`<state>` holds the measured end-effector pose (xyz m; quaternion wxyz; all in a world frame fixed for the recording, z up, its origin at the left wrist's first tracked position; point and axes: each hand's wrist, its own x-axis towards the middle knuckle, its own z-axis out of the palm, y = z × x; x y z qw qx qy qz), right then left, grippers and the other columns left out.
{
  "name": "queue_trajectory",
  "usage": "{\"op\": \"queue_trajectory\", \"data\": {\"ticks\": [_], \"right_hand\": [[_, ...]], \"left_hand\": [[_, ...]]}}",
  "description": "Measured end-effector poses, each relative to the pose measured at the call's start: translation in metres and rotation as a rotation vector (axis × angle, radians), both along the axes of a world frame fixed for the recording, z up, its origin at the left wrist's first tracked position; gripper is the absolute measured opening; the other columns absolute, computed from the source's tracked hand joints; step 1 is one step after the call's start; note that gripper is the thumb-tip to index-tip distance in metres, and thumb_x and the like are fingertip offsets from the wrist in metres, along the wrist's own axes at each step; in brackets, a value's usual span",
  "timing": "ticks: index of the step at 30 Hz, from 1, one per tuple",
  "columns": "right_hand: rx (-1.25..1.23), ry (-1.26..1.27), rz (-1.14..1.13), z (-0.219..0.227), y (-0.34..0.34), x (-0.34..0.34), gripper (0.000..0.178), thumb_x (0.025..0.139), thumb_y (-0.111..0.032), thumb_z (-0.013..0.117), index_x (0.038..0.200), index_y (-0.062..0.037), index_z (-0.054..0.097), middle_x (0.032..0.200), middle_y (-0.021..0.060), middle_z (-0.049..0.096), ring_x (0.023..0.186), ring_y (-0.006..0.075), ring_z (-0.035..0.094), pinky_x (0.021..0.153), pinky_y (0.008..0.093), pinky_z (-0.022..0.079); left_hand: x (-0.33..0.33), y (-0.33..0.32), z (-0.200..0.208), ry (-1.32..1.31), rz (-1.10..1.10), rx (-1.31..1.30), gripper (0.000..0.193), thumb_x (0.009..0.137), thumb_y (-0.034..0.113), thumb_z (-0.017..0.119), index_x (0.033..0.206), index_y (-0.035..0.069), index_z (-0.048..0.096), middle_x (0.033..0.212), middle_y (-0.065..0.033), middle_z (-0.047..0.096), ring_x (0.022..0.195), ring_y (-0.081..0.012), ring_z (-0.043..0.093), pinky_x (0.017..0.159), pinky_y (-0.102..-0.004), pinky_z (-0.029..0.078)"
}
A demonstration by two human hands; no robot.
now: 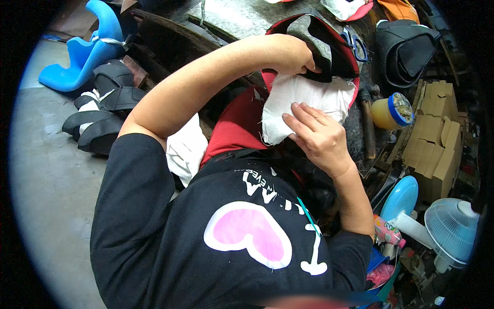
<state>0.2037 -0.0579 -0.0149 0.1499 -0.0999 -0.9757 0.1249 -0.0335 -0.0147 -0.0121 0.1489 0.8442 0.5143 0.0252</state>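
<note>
A black fabric piece (346, 61) with a red rim and an opening at its middle lies on the work table; I cannot tell its exact kind. White cloth (309, 95) with frayed edges covers its near side. My left hand (293, 55) reaches across from the left, its fingers curled over the black edge where the cloth begins; the fingertips are partly hidden. Flat on the cloth, nearer to me, rests my right hand (321, 136) with its fingers stretched out. Blue-handled scissors (355, 44) lie at the right of the black piece.
To the right are a black padded piece (406, 51), a blue-lidded jar (393, 112), a hammer-like tool (368, 123), cardboard boxes (435, 149) and a blue fan (452, 232). Black and white pieces (108, 108) and a blue curved piece (82, 56) are at the left.
</note>
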Motion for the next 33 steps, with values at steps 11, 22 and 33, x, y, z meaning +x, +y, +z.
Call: {"op": "queue_trajectory", "data": {"ticks": [11,22,33], "right_hand": [[-0.152,-0.14,0.06,0.063,0.02,0.008,0.032,0.091,-0.024,0.068,0.117,-0.0048,0.07,0.117,0.0157,0.07,0.11,0.0318,0.068,0.094,0.0398,0.053],[0.169,0.103,-0.316,-0.012,0.049,-0.027,0.029,0.088,-0.016,0.067,0.116,-0.0086,0.067,0.116,0.0112,0.07,0.108,0.029,0.066,0.09,0.0386,0.054],[0.197,0.105,-0.227,-0.016,0.047,-0.018,0.034,0.085,-0.019,0.071,0.116,-0.0087,0.068,0.121,0.0111,0.069,0.113,0.0288,0.065,0.096,0.0398,0.052]], "left_hand": [[0.018,-0.005,-0.023,-0.047,0.407,0.219,0.025,0.09,0.032,0.066,0.11,0.02,0.075,0.094,-0.0143,0.072,0.089,-0.0348,0.07,0.078,-0.0469,0.056],[-0.024,-0.035,-0.024,-0.684,0.124,0.266,0.041,0.083,-0.006,0.061,0.123,0.003,0.065,0.111,-0.0132,0.063,0.101,-0.0265,0.066,0.091,-0.0347,0.054],[-0.021,-0.058,-0.046,-0.61,0.049,0.529,0.02,0.078,-0.003,0.069,0.097,0.003,0.067,0.107,-0.0118,0.068,0.1,-0.0306,0.067,0.087,-0.0384,0.055]]}}
